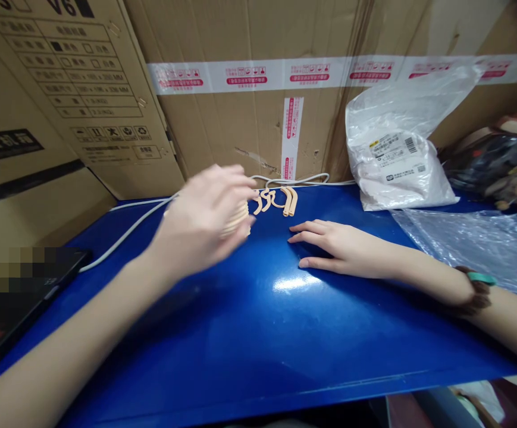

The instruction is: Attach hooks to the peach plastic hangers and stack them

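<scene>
My left hand point(207, 220), somewhat blurred, is held above the left-middle of the table. Its thumb and fingers close around a ridged beige stack point(238, 221) of thin pieces, mostly covered by the hand. Just beyond it, several curved beige pieces point(266, 201) lie by the back of the blue table point(258, 333). Two narrow, bent beige strips point(290, 202) rest side by side at the right end of this group. My right hand point(334, 246) lies palm down on the table with its fingers spread, nearest to those strips and holding nothing.
Cardboard boxes point(240, 131) wall off the back and left. A white cable point(135, 223) runs along the rear edge. A white plastic bag point(396, 160) with a label stands at back right, near clear plastic wrap point(476, 238). A dark device point(57, 279) lies at left.
</scene>
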Tool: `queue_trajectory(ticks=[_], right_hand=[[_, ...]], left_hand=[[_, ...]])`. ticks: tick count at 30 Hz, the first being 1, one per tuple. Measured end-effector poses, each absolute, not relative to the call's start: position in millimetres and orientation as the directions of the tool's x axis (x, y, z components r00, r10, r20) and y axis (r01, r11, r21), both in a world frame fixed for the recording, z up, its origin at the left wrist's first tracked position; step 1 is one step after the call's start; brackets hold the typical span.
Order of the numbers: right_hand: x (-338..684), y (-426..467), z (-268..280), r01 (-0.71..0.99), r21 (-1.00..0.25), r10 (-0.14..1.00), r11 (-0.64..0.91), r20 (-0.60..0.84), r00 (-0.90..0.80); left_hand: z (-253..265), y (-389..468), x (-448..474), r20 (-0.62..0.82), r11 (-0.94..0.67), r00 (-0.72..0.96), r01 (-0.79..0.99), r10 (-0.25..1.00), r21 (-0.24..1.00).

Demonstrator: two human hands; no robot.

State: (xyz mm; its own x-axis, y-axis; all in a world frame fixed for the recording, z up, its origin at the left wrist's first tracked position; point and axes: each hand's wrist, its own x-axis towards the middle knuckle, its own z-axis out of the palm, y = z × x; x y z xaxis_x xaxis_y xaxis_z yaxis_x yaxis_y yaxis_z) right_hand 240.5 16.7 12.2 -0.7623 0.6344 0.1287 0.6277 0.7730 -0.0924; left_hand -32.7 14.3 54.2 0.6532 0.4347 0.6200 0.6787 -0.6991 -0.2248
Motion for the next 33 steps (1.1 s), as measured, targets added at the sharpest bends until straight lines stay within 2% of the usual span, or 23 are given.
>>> queue_trajectory(ticks=[2,6,9,12,18,24,29,33], right_hand=[[240,17,11,0.623,-0.089,0.629,0.777,0.138,-0.765],[241,19,9,0.607,-0.074,0.61,0.791,0.159,-0.776],[242,19,9,0.601,-0.073,0.604,0.796,0.158,-0.781],[242,20,10,0.61,-0.081,0.615,0.788,0.146,-0.775],[242,23,10,0.626,-0.085,0.631,0.775,0.13,-0.764],[241,23,7,0.637,-0.096,0.643,0.765,0.166,-0.747],[238,30,3,0.66,-0.04,0.642,0.75,0.282,-0.713],[239,42,-1,0.681,-0.034,0.666,0.732,0.25,-0.703]], left_hand=[[37,7,-18,0.514,-0.806,0.764,0.553,0.389,-0.212],[9,1,-3,0.355,-0.897,0.845,0.441,0.399,-0.042],[0,2,-2,0.266,-0.879,0.84,0.472,0.473,0.073],[-1,4,-3,0.207,-0.82,0.794,0.559,0.571,0.12],[-2,3,-4,0.11,-0.706,0.699,0.687,0.707,0.172],[-4,3,-5,0.09,-0.716,0.711,0.686,0.698,0.132],[-5,4,-5,0.092,-0.717,0.711,0.689,0.697,0.106],[-4,3,-4,0.089,-0.715,0.71,0.691,0.699,0.104]])
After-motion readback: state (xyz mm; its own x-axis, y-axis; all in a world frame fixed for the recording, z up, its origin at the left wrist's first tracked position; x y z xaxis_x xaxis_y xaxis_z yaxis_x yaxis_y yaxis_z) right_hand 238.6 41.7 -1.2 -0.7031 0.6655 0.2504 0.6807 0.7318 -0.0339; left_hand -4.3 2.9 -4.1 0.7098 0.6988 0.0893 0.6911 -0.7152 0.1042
